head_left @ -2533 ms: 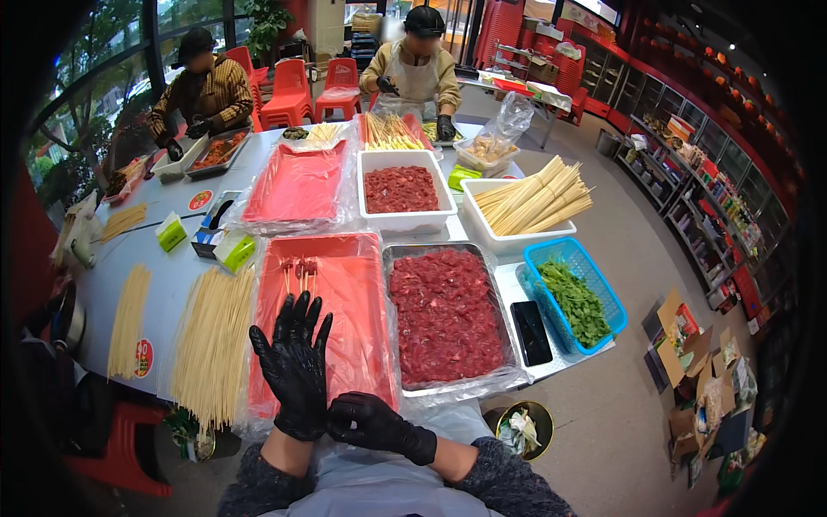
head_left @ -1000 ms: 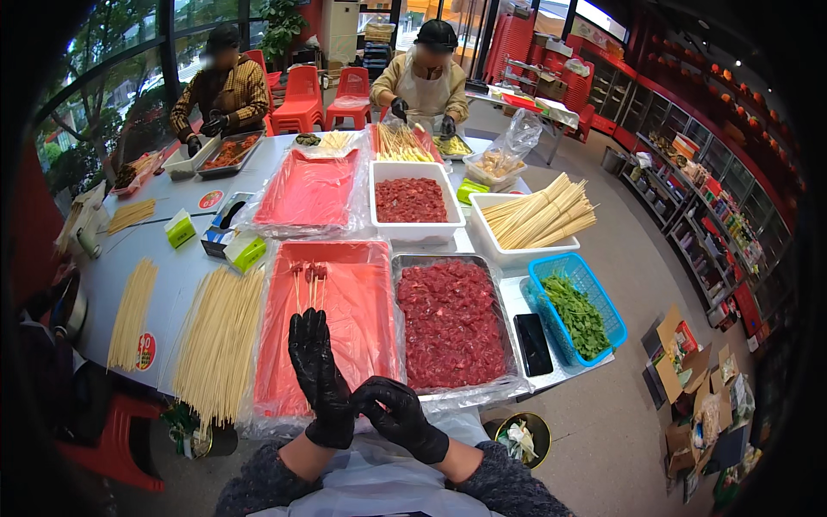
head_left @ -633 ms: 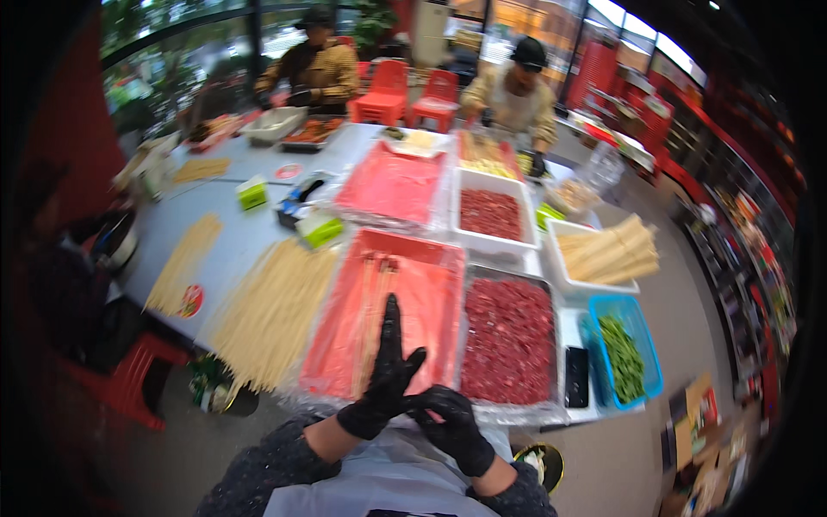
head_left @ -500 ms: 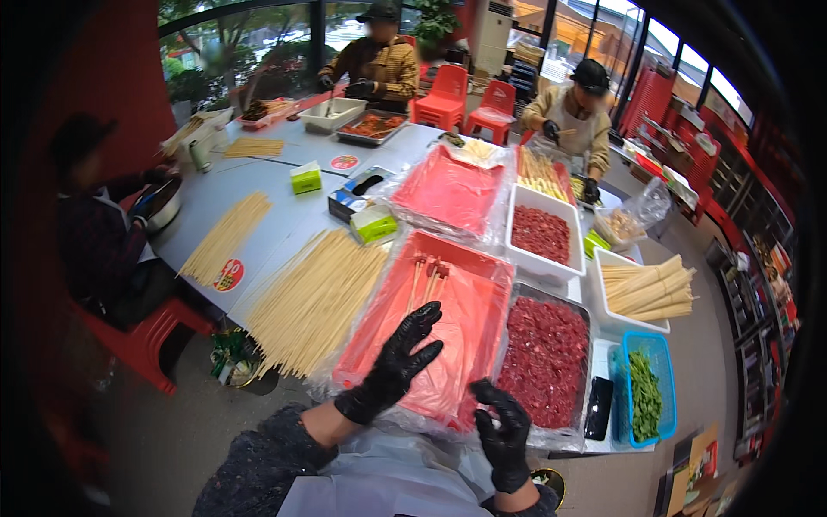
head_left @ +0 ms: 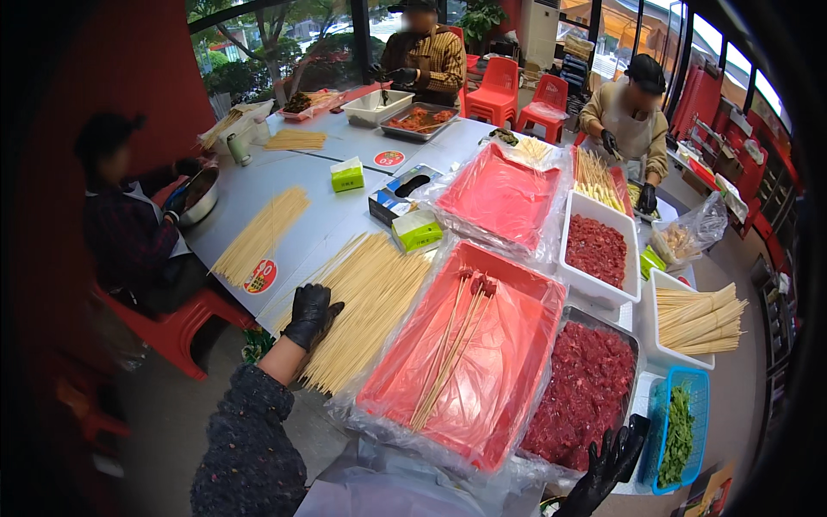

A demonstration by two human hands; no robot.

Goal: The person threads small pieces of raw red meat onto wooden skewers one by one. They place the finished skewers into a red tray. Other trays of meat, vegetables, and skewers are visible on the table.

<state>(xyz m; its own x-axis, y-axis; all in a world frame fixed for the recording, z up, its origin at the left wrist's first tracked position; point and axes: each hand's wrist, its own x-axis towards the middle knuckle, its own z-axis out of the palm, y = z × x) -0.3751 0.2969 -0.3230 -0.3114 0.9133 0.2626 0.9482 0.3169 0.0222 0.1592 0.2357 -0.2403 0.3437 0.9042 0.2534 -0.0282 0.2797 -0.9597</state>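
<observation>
My left hand (head_left: 312, 317), in a black glove, rests on the left side of a large spread of bamboo skewers (head_left: 379, 297). Its fingers are curled down onto the sticks and the thumb points right; the fingertips are hidden. My right hand (head_left: 607, 470), also black-gloved, is open with fingers spread, near the lower right corner of a metal tray of raw red meat pieces (head_left: 581, 388). Between my hands sits a red tray (head_left: 491, 414) lined with clear plastic. Several skewers tipped with meat (head_left: 461, 336) lie in it, tips toward the far end.
Beyond are another lined red tray (head_left: 500, 194), a white tub of meat (head_left: 594, 250) and a glove box (head_left: 401, 191). A white bin of skewers (head_left: 689, 319) and a blue basket of greens (head_left: 676, 431) stand right. Three people work around the table.
My left hand has gone from above the red tray to the skewer spread on the left. My right hand has moved right and down, opening its fingers. The view has shifted.
</observation>
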